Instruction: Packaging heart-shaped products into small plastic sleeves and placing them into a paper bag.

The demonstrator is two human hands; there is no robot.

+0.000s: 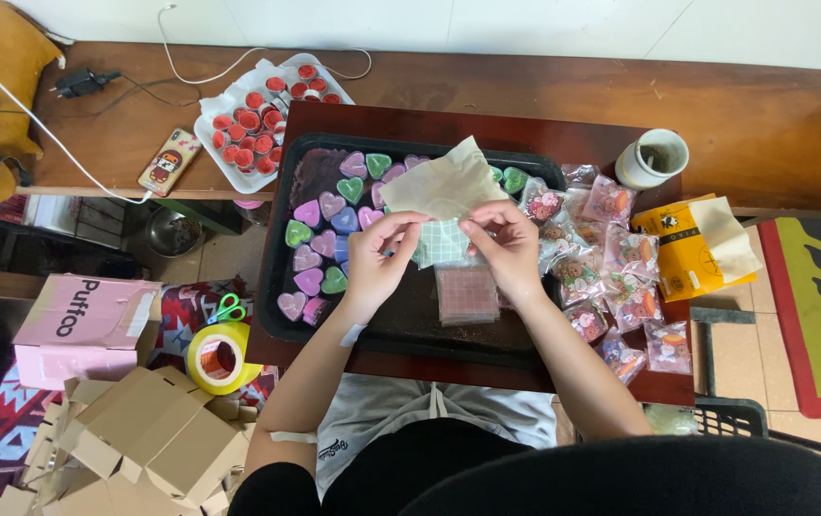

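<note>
I read the scene from the head camera, looking straight down.

1. Left hand [375, 256]: pinched on the left edge of a small checked cellophane bag [442, 242]. Fingertips close on the film; the palm stays off it.
2. Right hand [506, 247]: pinched on the right edge of the same bag. I judge that the two opposed grips keep the thin film taut and its mouth accessible.
3. A beige sheet of paper [444, 182] rises from the bag toward 12 o'clock. Whether it is held with the bag or merely lies behind it, I cannot tell.
4. The bag sits in mid-air above the centre of the black tray [281, 306], so anything dropped would land in the tray rather than on the floor.

Surroundings, clock positions taken from the bag:
- 9 o'clock: pastel heart-shaped pieces [326, 239], laid flat in the tray, close to the left hand.
- 6 o'clock: a stack of checked bags [467, 292], directly below both hands.
- 3 o'clock: filled cartoon-print packets [621, 277], spread on the worktop [544, 382] beside the tray, apart from the unpacked hearts.
- 1 o'clock: a white cup [654, 158].
- 10 o'clock: a white tray of red pots [258, 119] and a phone [170, 161] on the wooden bench [525, 91].
- 8 o'clock: yellow tape roll [218, 357], green scissors [229, 308], flat cardboard boxes [143, 440], all on the floor.
</note>
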